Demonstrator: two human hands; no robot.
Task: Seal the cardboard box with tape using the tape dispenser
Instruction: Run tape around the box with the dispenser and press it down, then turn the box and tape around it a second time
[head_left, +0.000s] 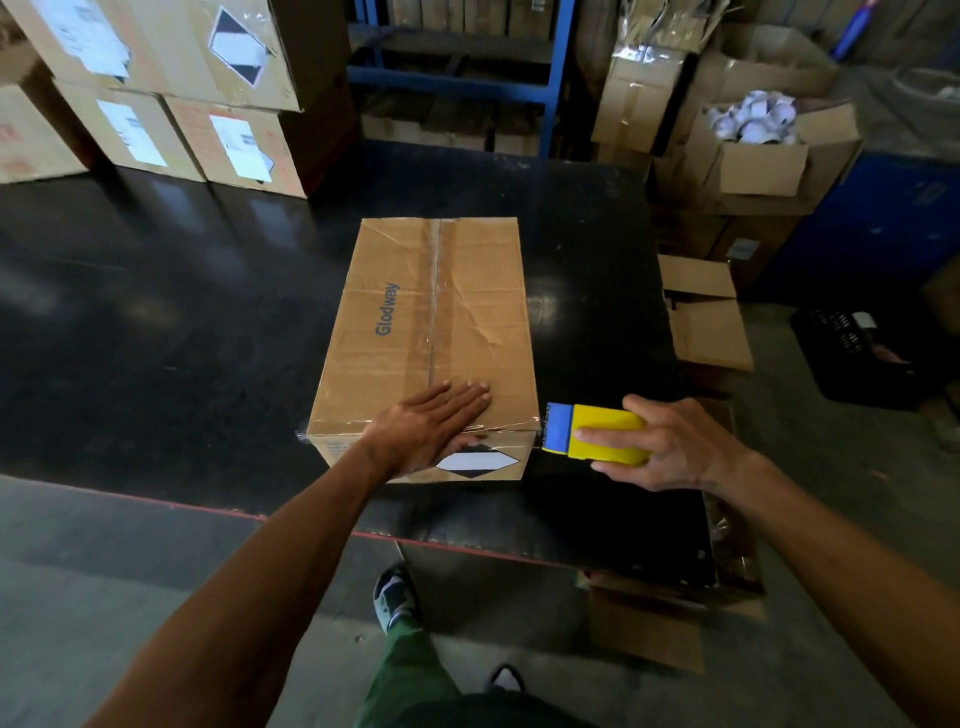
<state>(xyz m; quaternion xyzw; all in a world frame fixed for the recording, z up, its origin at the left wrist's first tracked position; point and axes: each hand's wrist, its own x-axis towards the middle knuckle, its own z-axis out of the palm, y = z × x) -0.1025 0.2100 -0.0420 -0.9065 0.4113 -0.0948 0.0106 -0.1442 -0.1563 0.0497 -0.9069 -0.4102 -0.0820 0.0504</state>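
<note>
A closed cardboard box (415, 312) printed "Glodway" lies on the black table (156, 322). Clear tape runs along its centre seam and across its near top edge. My left hand (431, 426) presses flat on the box's near edge, fingers spread over the top and palm over the front face. My right hand (675, 441) grips a yellow and blue tape dispenser (592, 434) just right of the box's near right corner. The dispenser's blue end touches that corner, where a strip of clear tape stretches to it.
Stacked labelled cartons (156, 93) stand at the table's back left. Blue shelving (467, 78) is behind. Open cartons (753, 156) and a flattened box (706, 312) crowd the right side, with a black crate (857, 358) on the floor. The table's red front edge (260, 517) is close to my legs.
</note>
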